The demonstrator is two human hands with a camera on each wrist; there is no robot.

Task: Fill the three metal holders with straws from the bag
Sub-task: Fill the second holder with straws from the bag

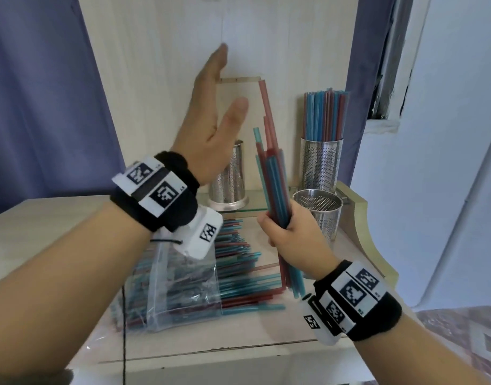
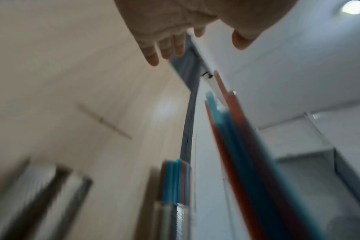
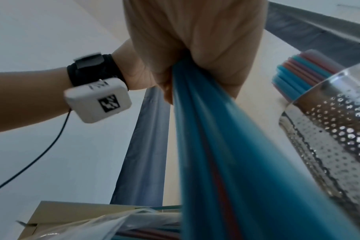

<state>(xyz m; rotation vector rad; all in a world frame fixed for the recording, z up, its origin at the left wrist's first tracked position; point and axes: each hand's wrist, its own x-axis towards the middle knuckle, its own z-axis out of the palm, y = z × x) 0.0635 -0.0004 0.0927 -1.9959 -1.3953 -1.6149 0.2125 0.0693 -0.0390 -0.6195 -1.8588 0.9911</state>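
Nearest, on the bench (image 1: 44,232): the clear plastic bag (image 1: 183,290) lies on its side, many red and blue loose straws (image 1: 238,273) spilling from its mouth — plenty of stock left.

Right hand (image 1: 291,240) is clenched round a bundle of straws (image 1: 275,176), held upright above the bench, tips uneven. Left hand (image 1: 211,129) is raised beside the bundle, fingers straight, grasping nothing.

Just right of the bundle: front holder (image 1: 319,212), perforated steel, looks empty. Further back on a glass shelf — left holder (image 1: 230,179), no straws showing; right holder (image 1: 320,162), packed full.

Judgement: one of three done; two left.
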